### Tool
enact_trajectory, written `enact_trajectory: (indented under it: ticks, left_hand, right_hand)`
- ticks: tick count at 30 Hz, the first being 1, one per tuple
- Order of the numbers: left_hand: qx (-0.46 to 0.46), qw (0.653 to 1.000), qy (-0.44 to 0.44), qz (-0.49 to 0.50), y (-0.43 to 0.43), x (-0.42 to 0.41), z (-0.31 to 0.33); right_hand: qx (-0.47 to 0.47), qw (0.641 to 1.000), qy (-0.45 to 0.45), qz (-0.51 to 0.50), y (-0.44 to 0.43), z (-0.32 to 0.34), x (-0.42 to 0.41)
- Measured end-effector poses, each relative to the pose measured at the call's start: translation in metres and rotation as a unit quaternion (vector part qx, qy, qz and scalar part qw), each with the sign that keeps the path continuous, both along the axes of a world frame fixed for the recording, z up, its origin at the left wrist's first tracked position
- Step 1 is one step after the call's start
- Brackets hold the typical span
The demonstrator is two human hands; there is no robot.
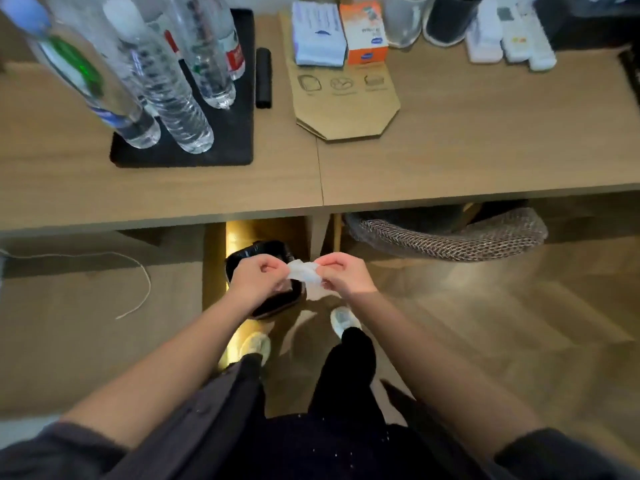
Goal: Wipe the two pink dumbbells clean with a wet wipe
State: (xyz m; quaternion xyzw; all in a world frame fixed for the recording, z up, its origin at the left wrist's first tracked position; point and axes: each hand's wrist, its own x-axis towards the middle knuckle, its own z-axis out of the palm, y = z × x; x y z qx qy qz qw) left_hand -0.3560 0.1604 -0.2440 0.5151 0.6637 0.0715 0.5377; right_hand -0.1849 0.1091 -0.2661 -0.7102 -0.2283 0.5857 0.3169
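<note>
- Right now both hands pinch one white wet wipe (304, 271) between them, low down and near the person's body.
- The left hand (258, 277) is closed on the left end of the wipe, with fingers curled in.
- The right hand (341, 273) is closed on the right end, knuckles up.
- The wipe looks bunched and stretched between the two hands, so I think it is being pulled open or scrunched up.
- Both arms reach forward and down, elbows bent, bare up to the dark sleeves.
- A black bin (263, 271) sits on the floor right under the hands, below the edge of the wooden desk (450, 150).
- No pink dumbbells show anywhere, so I cannot tell if they are clean yet.
- Far away on the desk stand water bottles (166, 81) on a black mat and some boxes (339, 32).
</note>
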Motion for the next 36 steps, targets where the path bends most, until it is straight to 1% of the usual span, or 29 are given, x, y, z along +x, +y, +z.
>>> enact_trajectory:
  ticks: [3,5,8,11,13,15,16,17,18,19,20,21,22,24,27,28,31,32,34,36]
  left_hand:
    - [-0.016,0.996,0.030,-0.080,0.013,-0.023,-0.017]
    - [-0.020,0.993,0.044,-0.105,0.019,-0.034,-0.034]
    - [-0.012,0.990,0.071,-0.124,0.022,-0.050,-0.072]
    - [-0.010,0.984,0.106,-0.146,0.024,-0.062,-0.127]
    - [-0.011,0.979,0.125,-0.160,0.027,-0.067,-0.169]
    - [-0.008,0.970,0.156,-0.185,0.031,-0.069,-0.211]
    - [-0.001,0.963,0.175,-0.204,0.034,-0.071,-0.230]
    - [0.005,0.958,0.189,-0.215,0.037,-0.072,-0.248]
    - [0.013,0.956,0.196,-0.216,0.041,-0.074,-0.266]
    - [0.019,0.956,0.201,-0.213,0.045,-0.077,-0.283]
    - [0.025,0.957,0.203,-0.207,0.049,-0.079,-0.299]
    - [0.030,0.958,0.203,-0.202,0.053,-0.082,-0.314]
    - [0.034,0.959,0.199,-0.200,0.057,-0.085,-0.328]
    - [0.041,0.958,0.193,-0.208,0.065,-0.090,-0.354]
    - [0.053,0.959,0.191,-0.205,0.076,-0.094,-0.386]
    - [0.056,0.958,0.192,-0.206,0.079,-0.097,-0.394]
    - [0.023,0.943,0.200,-0.265,0.082,-0.105,-0.407]
    - [0.000,0.940,0.201,-0.275,0.080,-0.107,-0.404]
    - [-0.015,0.943,0.193,-0.270,0.077,-0.111,-0.388]
    - [-0.006,0.942,0.194,-0.273,0.072,-0.114,-0.363]
  right_hand:
    - [-0.012,0.997,-0.020,-0.070,-0.003,-0.034,-0.032]
    - [-0.033,0.996,-0.041,-0.078,-0.005,-0.060,-0.053]
    - [-0.023,0.996,-0.071,-0.052,-0.002,-0.100,-0.075]
    - [-0.012,0.991,-0.128,-0.035,0.002,-0.153,-0.091]
    - [0.026,0.982,-0.188,-0.017,0.004,-0.196,-0.100]
    - [0.065,0.966,-0.244,0.048,0.006,-0.237,-0.110]
    - [0.068,0.961,-0.256,0.079,0.007,-0.257,-0.114]
    - [0.079,0.954,-0.273,0.095,0.007,-0.278,-0.118]
    - [0.087,0.950,-0.288,0.079,0.009,-0.298,-0.122]
    - [0.085,0.951,-0.293,0.039,0.011,-0.317,-0.126]
    - [0.066,0.959,-0.275,-0.010,0.014,-0.333,-0.130]
    - [0.050,0.962,-0.265,-0.031,0.020,-0.348,-0.134]
    - [0.034,0.968,-0.245,-0.043,0.024,-0.360,-0.138]
    - [0.019,0.971,-0.235,-0.036,0.032,-0.386,-0.146]
    - [0.011,0.965,-0.261,-0.028,0.039,-0.412,-0.152]
    - [0.002,0.968,-0.252,-0.018,0.040,-0.419,-0.152]
    - [-0.035,0.961,-0.269,0.053,0.039,-0.423,-0.151]
    - [-0.049,0.961,-0.263,0.064,0.035,-0.418,-0.151]
    - [-0.055,0.946,-0.300,0.111,0.024,-0.394,-0.149]
    - [-0.056,0.925,-0.345,0.150,0.005,-0.360,-0.144]
